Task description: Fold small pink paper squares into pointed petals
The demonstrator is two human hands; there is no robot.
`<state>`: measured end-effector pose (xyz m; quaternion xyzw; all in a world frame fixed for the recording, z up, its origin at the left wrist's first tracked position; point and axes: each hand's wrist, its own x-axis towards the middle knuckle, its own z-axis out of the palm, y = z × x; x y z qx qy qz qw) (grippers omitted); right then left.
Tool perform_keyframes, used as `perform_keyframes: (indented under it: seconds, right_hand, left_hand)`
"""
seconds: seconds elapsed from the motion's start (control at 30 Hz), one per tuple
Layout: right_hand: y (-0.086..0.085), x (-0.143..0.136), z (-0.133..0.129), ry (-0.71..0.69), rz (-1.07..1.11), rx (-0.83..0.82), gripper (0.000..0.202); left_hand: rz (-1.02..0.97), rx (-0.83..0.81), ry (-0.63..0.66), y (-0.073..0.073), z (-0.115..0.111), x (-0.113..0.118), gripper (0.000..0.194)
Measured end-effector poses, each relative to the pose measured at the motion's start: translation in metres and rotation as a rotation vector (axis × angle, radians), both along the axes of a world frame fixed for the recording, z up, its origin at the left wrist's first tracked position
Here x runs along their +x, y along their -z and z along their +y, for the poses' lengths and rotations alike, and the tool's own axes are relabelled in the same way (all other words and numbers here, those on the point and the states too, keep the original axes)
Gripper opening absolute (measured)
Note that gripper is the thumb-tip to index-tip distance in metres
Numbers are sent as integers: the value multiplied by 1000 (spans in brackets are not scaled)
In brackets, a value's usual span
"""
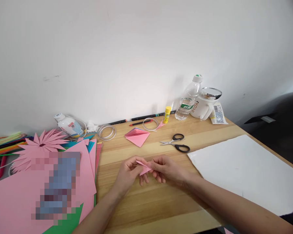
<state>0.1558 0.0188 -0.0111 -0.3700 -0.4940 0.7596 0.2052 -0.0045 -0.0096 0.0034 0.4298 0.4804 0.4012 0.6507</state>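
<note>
Between my two hands is a small folded piece of pink paper (144,169), held above the wooden table (146,208). My left hand (132,170) pinches its left side, with the other fingers curled below. On its right edge the thumb and fingers of my right hand (163,169) are closed. Just beyond lies a stack of folded pink paper (137,138), fanned at its back edge. Scissors (177,143) with black handles rest on the table, blades pointing left. Further back a yellow glue stick (167,114) stands upright.
Pink paper sheets (88,172) and a pleated pink paper flower (41,143) cover the left side. Along the wall stand a water bottle (188,100) and a white mug (202,107); a white bottle (69,125) leans there. A white board (249,172) lies at right.
</note>
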Motion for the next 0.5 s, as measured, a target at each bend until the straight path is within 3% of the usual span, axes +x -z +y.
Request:
perform_keyframes:
  seconds: [0.1, 0.27, 0.5]
  right_hand:
    - [-1, 0, 0, 30, -25, 82, 48]
    - [3, -1, -2, 87, -62, 205, 46]
    - [9, -4, -6, 55, -15, 250, 41]
  left_hand:
    - [-16, -1, 9, -1, 0, -1, 33]
    - [10, -7, 110, -1, 1, 1, 29]
    - [23, -59, -13, 5, 1, 5, 26]
